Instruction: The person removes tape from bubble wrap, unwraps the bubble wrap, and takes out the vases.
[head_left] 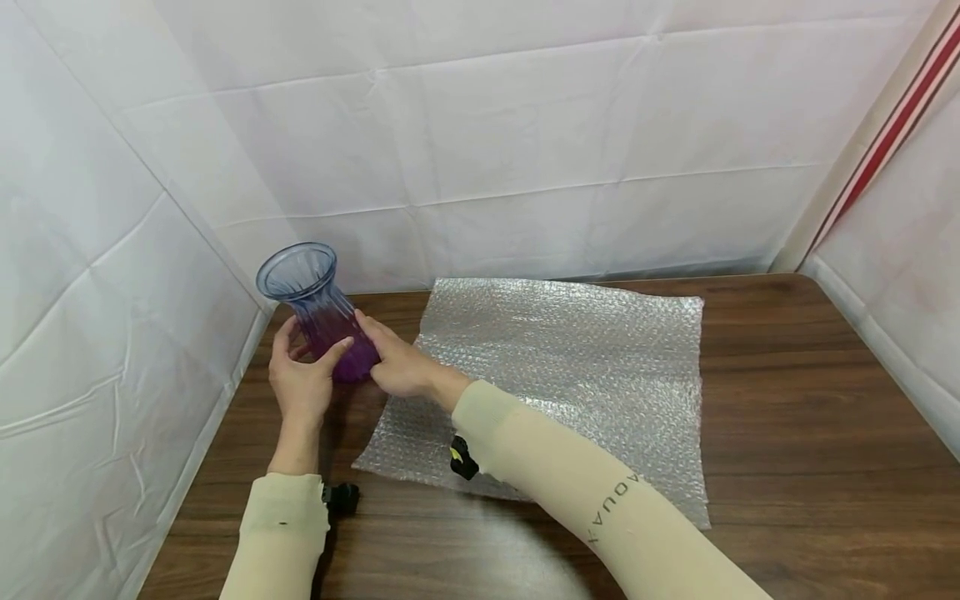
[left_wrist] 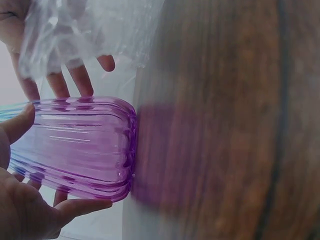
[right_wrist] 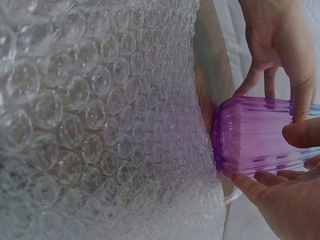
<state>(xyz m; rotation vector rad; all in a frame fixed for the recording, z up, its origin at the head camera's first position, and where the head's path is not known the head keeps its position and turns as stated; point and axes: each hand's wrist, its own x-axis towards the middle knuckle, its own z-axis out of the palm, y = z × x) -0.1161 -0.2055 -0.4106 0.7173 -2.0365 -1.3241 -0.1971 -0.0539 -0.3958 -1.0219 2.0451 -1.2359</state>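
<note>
A ribbed glass vase (head_left: 324, 321), blue at its flared rim and purple toward the base, is at the left of the table between both hands. My left hand (head_left: 302, 379) grips its near left side, thumb and fingers spread around the glass. From the right, my right hand (head_left: 401, 358) holds the lower body, its fingers partly hidden behind the vase in the head view. In the left wrist view the purple base (left_wrist: 122, 150) is right at the tabletop; whether it touches is hard to tell. Beside the vase lies a sheet of bubble wrap (head_left: 562, 358), under my right forearm.
The brown wood-grain table (head_left: 810, 433) extends to the right of the bubble wrap. White sheeting (head_left: 510, 125) hangs along the back and both sides. A red-striped strip (head_left: 892, 133) runs up the right corner. Each sleeve cuff has a small black device (head_left: 464, 457).
</note>
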